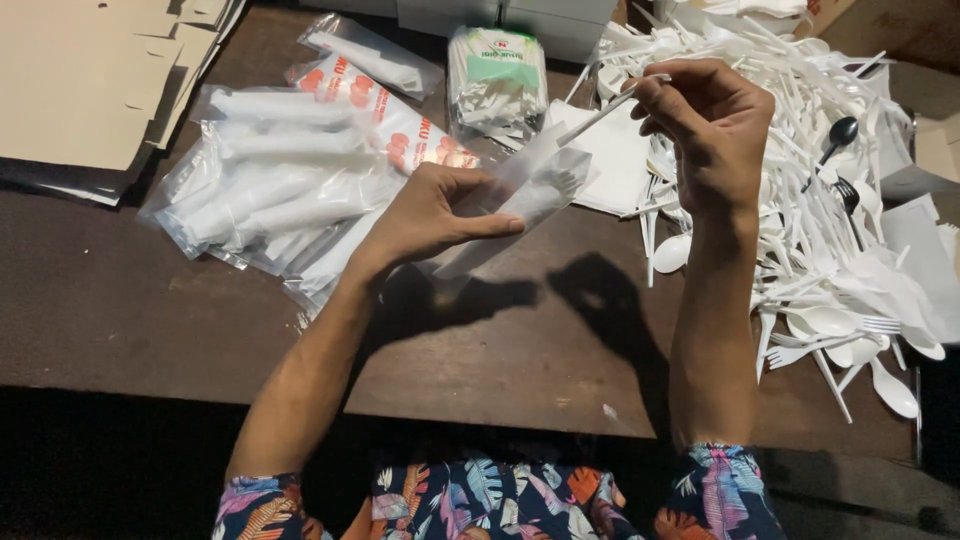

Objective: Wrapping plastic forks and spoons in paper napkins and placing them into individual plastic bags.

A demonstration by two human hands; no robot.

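The left hand (425,215) is raised over the brown worktop (130,310), its fingers (490,225) and thumb pinched shut on a small clear sleeve (535,190) that slants up to the right. A white fork's tines show inside the sleeve's upper end. The right hand (710,125) is higher, fingers (660,100) curled closed around the fork (600,112) by its handle, the tines end pointing down-left into the sleeve. To the right lies a heap of white cutlery (830,260), with a black spoon (838,135) and a black fork among it. On the left lie packs of sleeves (270,190) and flat cardboard (80,80).
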